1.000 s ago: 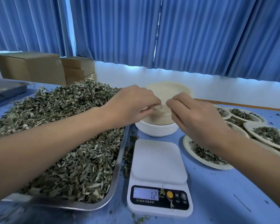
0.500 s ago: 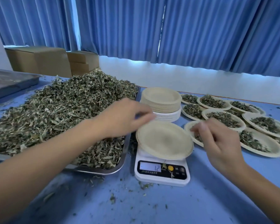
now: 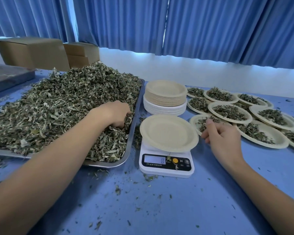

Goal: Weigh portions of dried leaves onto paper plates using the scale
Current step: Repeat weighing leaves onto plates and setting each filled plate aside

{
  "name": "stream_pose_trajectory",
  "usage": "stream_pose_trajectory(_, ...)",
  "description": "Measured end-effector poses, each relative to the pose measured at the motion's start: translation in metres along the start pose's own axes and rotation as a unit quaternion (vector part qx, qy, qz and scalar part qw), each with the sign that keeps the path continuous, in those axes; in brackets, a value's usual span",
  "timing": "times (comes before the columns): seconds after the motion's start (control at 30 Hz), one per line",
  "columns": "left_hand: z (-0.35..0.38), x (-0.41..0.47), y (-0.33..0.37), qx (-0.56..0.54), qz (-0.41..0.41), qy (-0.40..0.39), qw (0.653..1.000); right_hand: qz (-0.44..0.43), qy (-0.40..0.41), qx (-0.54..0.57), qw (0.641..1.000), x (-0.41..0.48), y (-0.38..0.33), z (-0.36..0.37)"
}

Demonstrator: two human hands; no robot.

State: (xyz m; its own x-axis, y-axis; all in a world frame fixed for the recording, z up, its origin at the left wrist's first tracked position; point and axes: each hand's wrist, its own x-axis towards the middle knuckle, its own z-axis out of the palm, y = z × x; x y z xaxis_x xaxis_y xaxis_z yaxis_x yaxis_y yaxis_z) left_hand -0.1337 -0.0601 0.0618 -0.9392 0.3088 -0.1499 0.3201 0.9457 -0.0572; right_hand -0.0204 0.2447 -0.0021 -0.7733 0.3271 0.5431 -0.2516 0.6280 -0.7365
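Head view: a metal tray (image 3: pixel 134 114) heaped with dried leaves (image 3: pixel 58 106) sits on the left of the blue table (image 3: pixel 159 209). The left hand (image 3: pixel 115 112) is sunk into the near right part of the heap, its fingers curled down and closing on a clump of leaves; the fingertips are buried. Just right of the tray stands a white scale (image 3: pixel 166 168), and an empty paper plate (image 3: pixel 168 133) lies on its platform, overhanging the edges. The lit display shows one digit, too blurred to read. The right hand (image 3: pixel 223 138) hovers just beside the plate's right rim, fingers loosely curled, thumb up, grasping nothing. Behind the scale is a stack of plates (image 3: pixel 165 97), tan ones over white. To the right, filled plates (image 3: pixel 229 111) overlap one another, each with a small pile of leaves. Leaf crumbs dot the table. Cardboard boxes (image 3: pixel 32 51) and blue curtains (image 3: pixel 210 31) stand behind
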Motion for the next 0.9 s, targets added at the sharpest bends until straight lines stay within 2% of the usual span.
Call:
stream_pose_trajectory(0.13,-0.008,-0.004,-0.004,-0.026,-0.029,0.051,0.998,0.041,-0.023,-0.028,0.999,0.005,0.006,-0.003)
stream_pose_trajectory(0.27,-0.022,-0.003,-0.009,-0.048,-0.028,0.09,0.994,0.109,-0.134,-0.076,0.982,0.006,0.01,-0.008)
stream_pose_trajectory(0.33,-0.028,-0.003,-0.01,-0.065,-0.028,0.084,0.994,0.109,-0.161,-0.096,0.976,0.006,0.012,-0.008)
stream_pose_trajectory(0.57,-0.036,-0.006,-0.011,-0.121,-0.033,0.124,0.984,0.107,-0.171,-0.121,0.972,0.007,0.009,-0.008)
stream_pose_trajectory(0.73,-0.041,-0.009,-0.018,-0.133,-0.056,0.116,0.983,0.107,-0.182,-0.119,0.97,0.007,0.006,-0.009)
stream_pose_trajectory(0.9,-0.04,-0.004,-0.016,-0.15,-0.065,0.154,0.975,0.102,-0.187,-0.125,0.969,0.007,0.005,-0.01)
